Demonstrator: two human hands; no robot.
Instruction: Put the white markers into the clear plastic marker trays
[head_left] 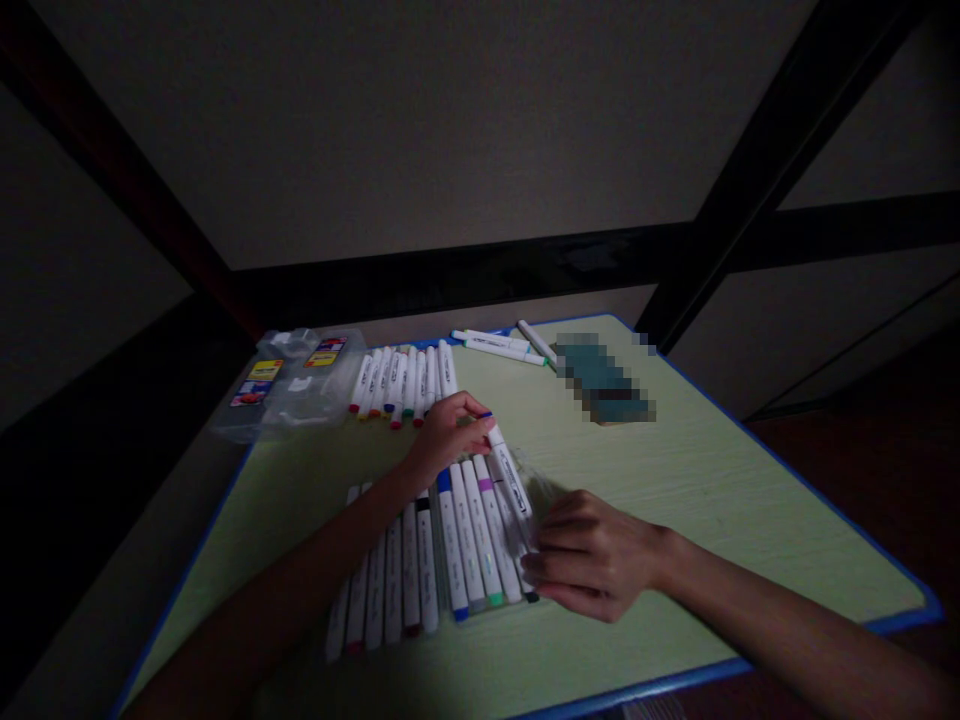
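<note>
Noted at left hand [448, 432]: thumb and fingers pinched on the blue-tipped upper end of a white marker [512, 480]. Marker in question located above the right side of a clear tray [455, 618], slanting down toward right hand [589, 555], printed lettering along its barrel. At right hand: fingers curled, tips close by the marker's lower end and the tray's right edge. Cannot tell from this view whether grasping marker, tray or neither.

Within tray: upright-running row of white markers [466, 545], side by side, lower ends showing blue, grey and green. Immediately left of tray: second row of white markers [392, 580] on the desk [697, 500], upper ends partly covered by left forearm.

Farther back on desk: another group of white markers [405, 385] — coloured lower ends, red, yellow, blue and green among them. To its left: clear plastic case [296, 400] with yellow-and-dark labels, overhanging the desk's left edge. Near back edge: a few loose markers [499, 346] and one pale marker [534, 340] set apart, pointing toward a flat teal object [604, 378] — obscured by pixelation, identity not determinable.
</note>
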